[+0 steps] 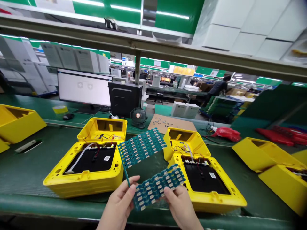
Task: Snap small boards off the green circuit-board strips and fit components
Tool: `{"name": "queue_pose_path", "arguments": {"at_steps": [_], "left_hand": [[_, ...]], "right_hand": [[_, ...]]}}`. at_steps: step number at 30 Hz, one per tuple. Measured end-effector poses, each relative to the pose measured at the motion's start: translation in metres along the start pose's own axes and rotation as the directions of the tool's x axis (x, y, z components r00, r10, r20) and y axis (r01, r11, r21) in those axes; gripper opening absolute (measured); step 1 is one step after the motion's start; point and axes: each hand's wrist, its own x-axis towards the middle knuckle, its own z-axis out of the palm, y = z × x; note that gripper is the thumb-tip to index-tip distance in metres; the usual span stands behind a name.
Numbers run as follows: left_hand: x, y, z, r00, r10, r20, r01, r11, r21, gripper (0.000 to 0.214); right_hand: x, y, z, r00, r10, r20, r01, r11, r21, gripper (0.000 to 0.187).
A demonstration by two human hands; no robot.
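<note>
Both hands hold teal circuit board panels dotted with rows of small pale rectangular parts. My left hand is closed, pinching the left end of the near panel and a thin strip that runs up to the far panel. My right hand grips the near panel along its lower right side, thumb on top. Whether the two panels are still joined I cannot tell. On either side stand the left yellow case and the right yellow case, lids raised, with black inner units and wires showing.
More yellow cases sit at the far left and far right of the green bench. Behind are a monitor, a black computer tower, a small fan and cardboard with small dark pieces. A person stands farther back.
</note>
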Motion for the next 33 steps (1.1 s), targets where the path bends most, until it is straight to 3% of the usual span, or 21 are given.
{"name": "queue_pose_path", "arguments": {"at_steps": [2,7,16,23,33], "left_hand": [[0.004,-0.003,-0.004,0.999,-0.031,0.030,0.030,0.999,0.022,0.043],[0.007,-0.007,-0.004,0.997,-0.047,0.063,0.045,0.999,0.031,0.034],[0.011,-0.009,-0.003,1.000,-0.027,0.010,0.027,0.999,-0.025,0.030],[0.011,-0.006,0.006,1.000,-0.025,-0.004,0.025,1.000,0.015,0.030],[0.007,-0.001,0.014,0.998,0.018,-0.065,-0.021,0.999,-0.042,0.037]], "right_hand": [[-0.001,-0.003,-0.005,0.999,-0.019,0.049,0.021,0.999,-0.033,0.024],[0.001,-0.001,-0.004,0.999,-0.018,0.036,0.013,0.991,0.130,0.028],[0.009,-0.005,-0.005,1.000,0.001,0.008,-0.002,0.998,0.067,0.026],[0.006,-0.009,-0.015,1.000,0.005,-0.003,-0.006,0.987,-0.162,0.028],[0.011,0.003,-0.008,0.999,0.023,-0.028,-0.016,0.976,0.219,0.022]]}}
